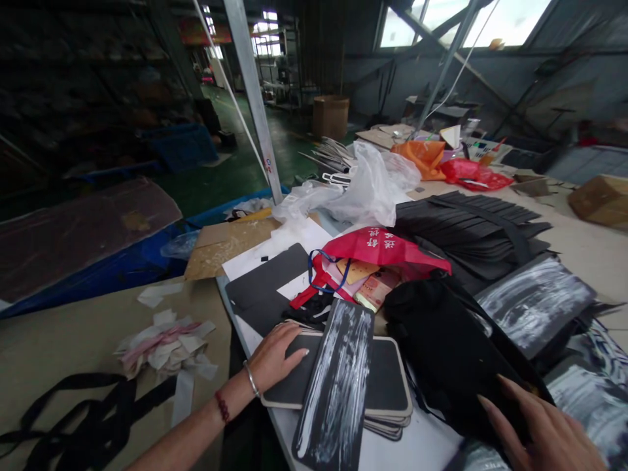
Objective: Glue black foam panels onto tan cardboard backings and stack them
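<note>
Your left hand lies open on the stacked boards, a white-smeared board across them; whether your right hand grips the black cloth, I can't tell. One board is streaked; the stack's visible top is unsmeared.

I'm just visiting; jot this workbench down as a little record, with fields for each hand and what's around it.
Left hand: left hand at the left end of a stack of dark rectangular panels with pale edges
Across the stack: long black board smeared with white
Right hand: right hand over the near end of a black fabric bag; contact unclear
Beyond the stack: red bag with white characters
Left-hand table: tangled black straps
</note>
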Demonstrator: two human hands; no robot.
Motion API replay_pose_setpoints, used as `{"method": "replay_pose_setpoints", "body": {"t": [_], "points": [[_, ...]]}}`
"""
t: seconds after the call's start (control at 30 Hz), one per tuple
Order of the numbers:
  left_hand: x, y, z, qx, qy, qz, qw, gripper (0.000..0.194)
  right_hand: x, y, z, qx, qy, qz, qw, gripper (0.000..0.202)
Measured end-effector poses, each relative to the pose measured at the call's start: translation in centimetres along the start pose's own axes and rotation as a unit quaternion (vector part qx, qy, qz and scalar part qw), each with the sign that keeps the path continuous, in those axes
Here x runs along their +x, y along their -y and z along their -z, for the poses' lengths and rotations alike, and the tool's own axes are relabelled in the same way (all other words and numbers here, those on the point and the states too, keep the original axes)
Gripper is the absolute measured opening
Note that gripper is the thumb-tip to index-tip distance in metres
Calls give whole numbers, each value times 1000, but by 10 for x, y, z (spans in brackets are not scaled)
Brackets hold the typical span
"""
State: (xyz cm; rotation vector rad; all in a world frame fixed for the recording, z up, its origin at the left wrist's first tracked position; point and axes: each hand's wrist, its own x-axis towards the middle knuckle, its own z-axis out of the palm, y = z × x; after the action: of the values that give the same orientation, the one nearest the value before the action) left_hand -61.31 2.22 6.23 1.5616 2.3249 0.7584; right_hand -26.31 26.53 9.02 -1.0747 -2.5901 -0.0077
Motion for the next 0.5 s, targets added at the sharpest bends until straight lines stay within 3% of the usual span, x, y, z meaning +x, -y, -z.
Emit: {"method": "replay_pose_setpoints", "body": {"t": [0.13,0.27,0.37,0.5], "points": [[3,-1,-1,-1,-15,-5,1000,29,18,19,7,-67,-32,-9,997,61],[5,-3,-8,23,-25,-30,999,29,25,17,4,-72,-44,-23,996,59],[8,-8,-14,38,-34,-55,997,28,22,23,4,-65,-44,-3,997,48],[17,-30,-18,56,-51,-109,991,27,6,53,5,-42,-55,23,997,32]]}}
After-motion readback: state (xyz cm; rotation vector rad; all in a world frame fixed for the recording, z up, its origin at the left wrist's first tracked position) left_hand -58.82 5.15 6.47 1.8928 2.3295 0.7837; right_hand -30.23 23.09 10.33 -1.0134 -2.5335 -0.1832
